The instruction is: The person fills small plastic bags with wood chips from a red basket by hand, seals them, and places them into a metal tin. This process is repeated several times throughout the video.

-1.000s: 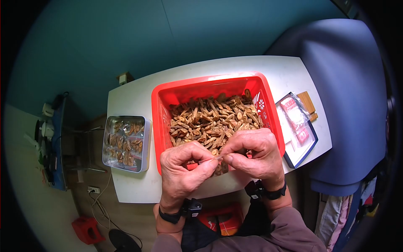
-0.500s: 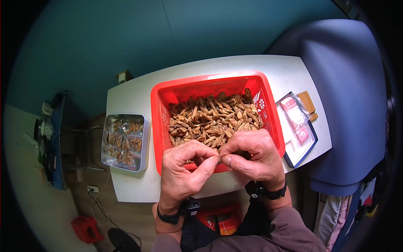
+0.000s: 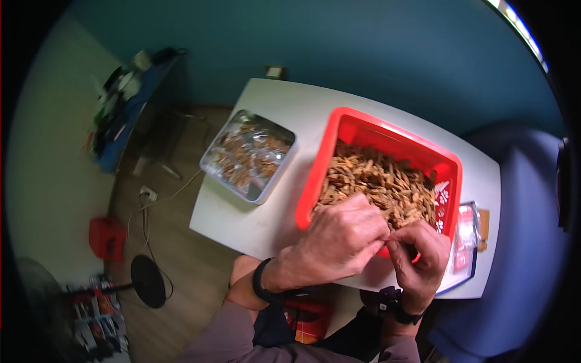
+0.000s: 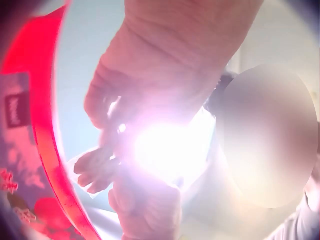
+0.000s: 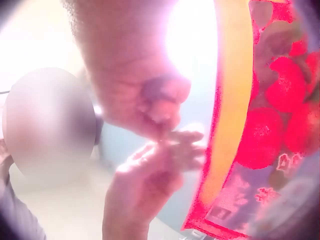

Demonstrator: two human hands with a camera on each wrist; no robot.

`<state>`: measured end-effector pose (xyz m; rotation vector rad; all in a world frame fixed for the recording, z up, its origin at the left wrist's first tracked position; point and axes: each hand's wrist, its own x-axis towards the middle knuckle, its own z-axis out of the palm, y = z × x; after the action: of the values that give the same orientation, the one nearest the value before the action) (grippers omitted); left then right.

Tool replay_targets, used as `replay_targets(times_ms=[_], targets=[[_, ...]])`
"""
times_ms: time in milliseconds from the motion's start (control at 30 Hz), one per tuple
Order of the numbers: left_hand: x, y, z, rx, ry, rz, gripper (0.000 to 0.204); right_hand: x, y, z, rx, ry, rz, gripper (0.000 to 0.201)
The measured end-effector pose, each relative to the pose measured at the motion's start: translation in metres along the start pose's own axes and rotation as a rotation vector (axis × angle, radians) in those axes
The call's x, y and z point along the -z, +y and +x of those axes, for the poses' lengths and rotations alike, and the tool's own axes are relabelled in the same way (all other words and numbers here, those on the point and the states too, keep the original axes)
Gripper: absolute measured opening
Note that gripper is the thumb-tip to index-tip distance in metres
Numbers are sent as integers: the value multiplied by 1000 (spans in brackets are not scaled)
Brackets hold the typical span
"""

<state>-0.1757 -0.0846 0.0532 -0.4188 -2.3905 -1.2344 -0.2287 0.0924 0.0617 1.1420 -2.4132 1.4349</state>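
Observation:
Over the near side of a red basket [image 3: 363, 130], both hands meet fingertip to fingertip. A heap of dried brown root slices [image 3: 384, 184] lies inside the basket. The left hand [image 3: 339, 242], its back turned up, and the right hand [image 3: 423, 257] pinch the top of a small clear plastic bag [image 4: 95, 172] between thumbs and forefingers. Brown slices hang in the bag, below the fingers in the left wrist view. From the head view the hands cover most of it. Glare washes out part of both wrist views.
A metal tin [image 3: 279, 172] of filled clear bags [image 3: 245, 154] stands left of the basket on the white table [image 3: 230, 221]. To the right lies a shallow box with pink-and-white packets [image 3: 465, 224]. A blue draped surface [image 3: 508, 242] borders the table's right side.
The head view has swung left, so the table appears shifted right and tilted. The left hand has rolled to show its back. Both hands keep their pinch together.

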Motion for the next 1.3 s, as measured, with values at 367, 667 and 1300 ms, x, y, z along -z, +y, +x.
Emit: replay_targets(times_ms=[367,667,1300], targets=[[105,-52,-63,684,454,-536,6,-5,-17,-12,143,-30,-60,35],[136,-153,-91,1023,425,-241,16,-3,-14,-12,286,-128,-201,25],[128,-154,-82,1183,89,-7,10,-4,-4,-14,261,-294,-406,17]])
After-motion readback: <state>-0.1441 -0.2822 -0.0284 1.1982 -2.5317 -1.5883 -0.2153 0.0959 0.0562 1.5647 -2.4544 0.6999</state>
